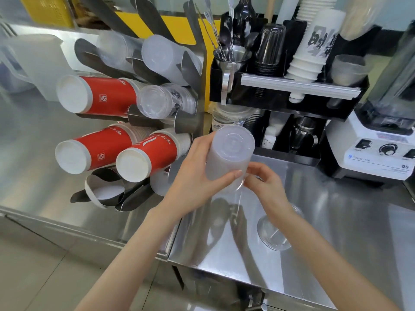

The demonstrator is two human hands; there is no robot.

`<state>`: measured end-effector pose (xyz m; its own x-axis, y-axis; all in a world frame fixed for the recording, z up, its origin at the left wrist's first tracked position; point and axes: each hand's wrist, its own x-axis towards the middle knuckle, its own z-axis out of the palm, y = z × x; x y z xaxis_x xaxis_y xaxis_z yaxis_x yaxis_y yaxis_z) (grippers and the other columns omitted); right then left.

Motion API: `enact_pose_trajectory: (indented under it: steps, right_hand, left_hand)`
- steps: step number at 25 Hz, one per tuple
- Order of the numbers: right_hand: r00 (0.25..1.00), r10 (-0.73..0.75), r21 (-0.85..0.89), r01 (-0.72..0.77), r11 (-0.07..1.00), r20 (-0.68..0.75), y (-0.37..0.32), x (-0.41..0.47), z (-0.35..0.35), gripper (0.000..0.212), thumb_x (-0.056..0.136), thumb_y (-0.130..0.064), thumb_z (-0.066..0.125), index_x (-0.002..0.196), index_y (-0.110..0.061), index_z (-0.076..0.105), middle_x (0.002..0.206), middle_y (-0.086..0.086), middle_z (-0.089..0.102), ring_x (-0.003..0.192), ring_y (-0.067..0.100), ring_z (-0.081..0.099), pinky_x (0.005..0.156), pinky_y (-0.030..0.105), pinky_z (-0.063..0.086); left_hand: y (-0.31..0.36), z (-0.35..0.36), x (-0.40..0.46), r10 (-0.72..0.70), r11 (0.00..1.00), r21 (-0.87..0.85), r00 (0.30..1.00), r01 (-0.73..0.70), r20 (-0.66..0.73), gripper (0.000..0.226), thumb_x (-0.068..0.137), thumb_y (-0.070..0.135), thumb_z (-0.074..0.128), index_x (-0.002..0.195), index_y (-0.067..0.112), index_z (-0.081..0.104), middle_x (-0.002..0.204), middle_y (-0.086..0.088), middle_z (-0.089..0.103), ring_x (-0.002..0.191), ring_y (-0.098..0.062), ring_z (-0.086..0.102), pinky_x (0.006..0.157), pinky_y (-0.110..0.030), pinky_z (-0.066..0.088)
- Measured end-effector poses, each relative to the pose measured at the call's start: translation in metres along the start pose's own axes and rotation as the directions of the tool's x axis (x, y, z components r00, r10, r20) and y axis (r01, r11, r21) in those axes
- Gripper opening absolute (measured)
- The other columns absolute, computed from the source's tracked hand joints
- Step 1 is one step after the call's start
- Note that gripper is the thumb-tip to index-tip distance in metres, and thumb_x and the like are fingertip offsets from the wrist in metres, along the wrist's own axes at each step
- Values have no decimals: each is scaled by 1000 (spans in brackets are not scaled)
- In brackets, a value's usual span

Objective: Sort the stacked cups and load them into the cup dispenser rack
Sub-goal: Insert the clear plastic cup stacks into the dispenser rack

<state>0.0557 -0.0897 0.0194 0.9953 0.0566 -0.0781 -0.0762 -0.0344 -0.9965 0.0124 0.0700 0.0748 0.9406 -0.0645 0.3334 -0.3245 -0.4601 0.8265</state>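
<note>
My left hand (197,173) grips a stack of frosted plastic cups (229,153), held bottom up over the steel counter. My right hand (267,187) holds the stack's rim from the right side. The cup dispenser rack (190,122) stands to the left, with metal sleeves pointing toward me. Red paper cup stacks (96,95) fill three sleeves, frosted cups (161,57) fill upper ones, and a clear cup stack (157,102) sits in the middle. One lower sleeve (105,189) looks empty. A clear cup (276,232) lies on the counter under my right forearm.
A black organiser (292,104) behind holds white paper cups (312,48), dark cups, spoons and a funnel. A white blender (381,149) stands at the right. A frosted pitcher (38,61) sits at the far left. The steel counter's front edge (224,274) runs below my arms.
</note>
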Motion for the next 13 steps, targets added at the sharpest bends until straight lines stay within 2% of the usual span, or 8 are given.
enact_pose_trajectory:
  steps: [5, 8, 11, 13]
  right_hand:
    - [989, -141, 66, 138, 988, 40, -36, -2, 14, 21, 83, -3, 57, 101, -14, 61, 108, 8, 66, 93, 15, 63, 72, 12, 53]
    - [973, -225, 106, 218, 970, 58, -55, -4, 26, 20, 84, -1, 56, 95, -17, 62, 104, 8, 67, 95, 18, 63, 73, 15, 54]
    - [963, -260, 81, 254, 964, 76, -75, -1, 36, 21, 84, -1, 56, 102, -10, 62, 109, 11, 67, 100, 22, 63, 82, 23, 55]
    - [957, -278, 41, 276, 960, 79, -85, 2, 44, 22, 84, -3, 57, 103, -12, 62, 112, 11, 66, 102, 22, 62, 86, 30, 52]
  left_hand:
    - [22, -36, 0, 126, 991, 45, 991, -124, -42, 55, 66, 50, 62, 110, 54, 30, 114, 30, 41, 112, 15, 40, 90, 0, 34]
    - [31, -58, 1, 210, 976, 77, 975, -204, -71, 55, 66, 47, 64, 108, 53, 30, 111, 32, 42, 107, 19, 40, 86, 2, 33]
    - [35, -76, 2, 225, 973, 72, 970, -218, -96, 60, 65, 43, 69, 109, 51, 29, 112, 27, 43, 104, 21, 40, 84, 2, 36]
    - [35, -88, 0, 235, 970, 88, 965, -226, -117, 61, 66, 42, 70, 112, 49, 30, 114, 22, 44, 105, 20, 41, 84, 2, 37]
